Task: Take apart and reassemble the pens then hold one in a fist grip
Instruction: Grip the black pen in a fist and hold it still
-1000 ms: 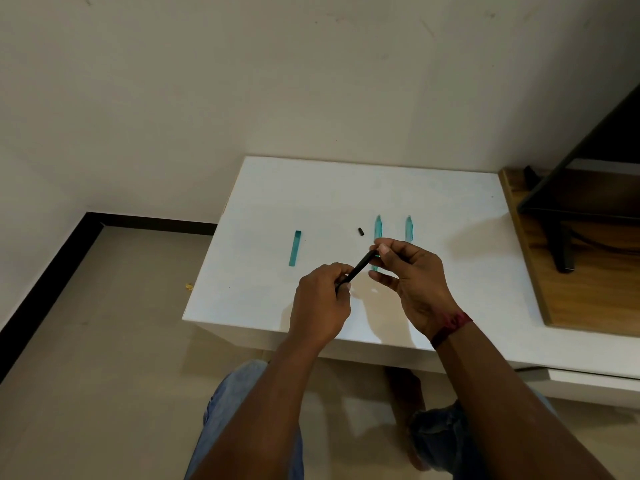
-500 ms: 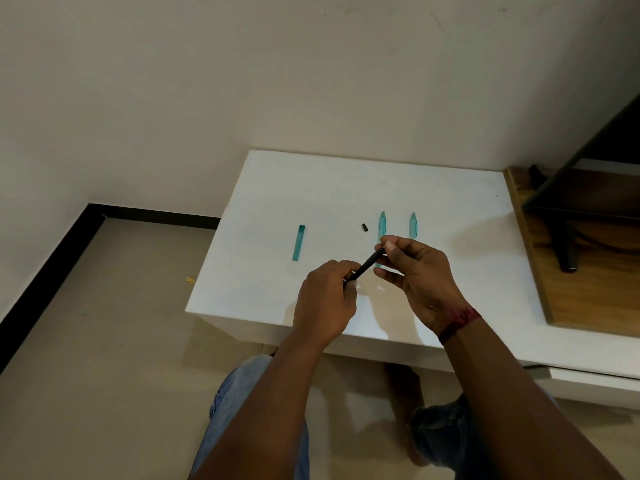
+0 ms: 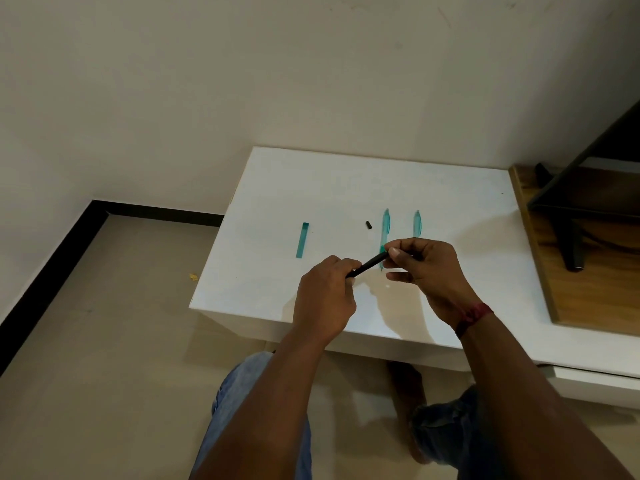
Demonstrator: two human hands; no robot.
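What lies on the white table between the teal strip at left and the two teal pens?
In the head view, only a small black piece lies there, close beside the left teal pen; toward the teal strip the white table is bare.

**Colours: teal, black, white dominate**

Black pen barrel (image 3: 367,266) between the fingers (image 3: 394,251), plain. Just beyond the fingertips: two translucent teal pen pieces (image 3: 386,225) (image 3: 417,224) and a small black cap (image 3: 369,225). Left of the fingers: solid teal strip (image 3: 302,240). Table (image 3: 311,188) glossy white. Board (image 3: 588,289) brown wood-grain. Wrist band (image 3: 474,315) red. Jeans (image 3: 242,393) washed blue. Skirting (image 3: 52,271) black.
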